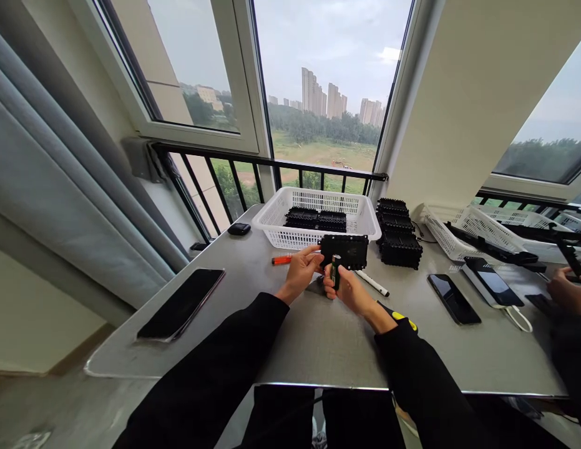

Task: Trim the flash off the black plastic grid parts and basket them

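My left hand (300, 272) pinches the left edge of a flat black plastic part (349, 251) with a notched rim, holding it up above the table in front of the white basket. My right hand (350, 289) is closed around a small green lighter (336, 273), upright, its top close to the near face of the black part. Whether the lighter touches the part I cannot tell. Under my right wrist lies a yellow and black tool (405, 319), partly hidden. A white pen (373, 284) and an orange marker (281, 259) lie behind my hands.
The white basket (290, 238) holds several black parts; more are stacked (399, 246) to its right. A black phone (454, 299) and a power bank (491, 284) lie right, a tablet-like slab (182, 304) left. A co-worker's hand (570, 292) works at the far right.
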Tool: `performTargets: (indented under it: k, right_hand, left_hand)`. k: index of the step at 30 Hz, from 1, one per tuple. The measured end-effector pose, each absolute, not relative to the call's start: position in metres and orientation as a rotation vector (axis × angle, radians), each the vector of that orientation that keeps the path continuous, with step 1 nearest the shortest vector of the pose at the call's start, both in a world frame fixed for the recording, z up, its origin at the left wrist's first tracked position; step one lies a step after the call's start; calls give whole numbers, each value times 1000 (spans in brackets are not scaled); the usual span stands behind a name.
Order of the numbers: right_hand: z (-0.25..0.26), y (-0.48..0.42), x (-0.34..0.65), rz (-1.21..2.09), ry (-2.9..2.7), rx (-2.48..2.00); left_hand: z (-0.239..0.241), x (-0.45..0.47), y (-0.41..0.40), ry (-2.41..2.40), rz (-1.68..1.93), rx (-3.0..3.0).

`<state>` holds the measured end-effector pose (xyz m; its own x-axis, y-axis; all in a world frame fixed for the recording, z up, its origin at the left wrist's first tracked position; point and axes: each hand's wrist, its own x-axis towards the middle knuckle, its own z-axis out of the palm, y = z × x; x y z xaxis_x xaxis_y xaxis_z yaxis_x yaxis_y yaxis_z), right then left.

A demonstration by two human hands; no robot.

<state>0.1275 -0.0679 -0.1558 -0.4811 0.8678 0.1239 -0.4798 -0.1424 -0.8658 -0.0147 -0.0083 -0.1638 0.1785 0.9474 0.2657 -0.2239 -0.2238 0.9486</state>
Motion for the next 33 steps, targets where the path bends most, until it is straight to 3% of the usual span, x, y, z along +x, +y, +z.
performTargets:
  k: [20,33]
  right_hand:
    - [-138,-74,133,1936,-847,-759]
    - [-144,-71,139,2057,-717,-670]
  left_hand:
    - [-162,-10,-14,650,1170,1537]
    - [-171,-9,-11,728,1183,1600]
